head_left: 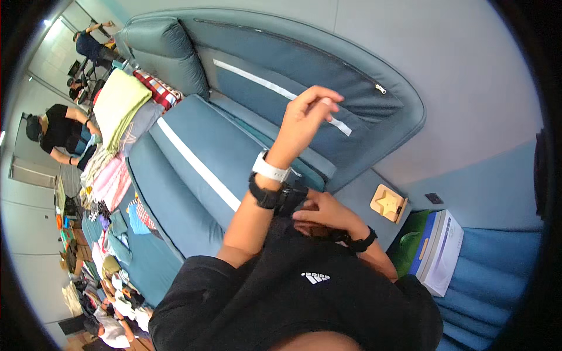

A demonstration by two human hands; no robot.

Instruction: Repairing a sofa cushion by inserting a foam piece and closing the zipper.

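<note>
My left hand [310,114] is raised over the blue-grey sofa [205,152], its fingers loosely bent and apart, with nothing in them. Round that wrist sit a white band [270,168] and a black strap carrying a small boxy black device [291,199]. My right hand [331,212] is at this device, fingers bent against its side; part of their grip is hidden. A black band [358,238] circles my right wrist. Behind my left hand the sofa's upright back panel [257,58] shows a white strip and an open-looking zip.
A tan tray with a star shape [387,203] lies right of the sofa, near a white box [440,251] and blue curtain [492,281]. Folded yellow-green cloth [120,96] and heaped clothes [111,181] lie left. Several people work beyond, one in black [61,128].
</note>
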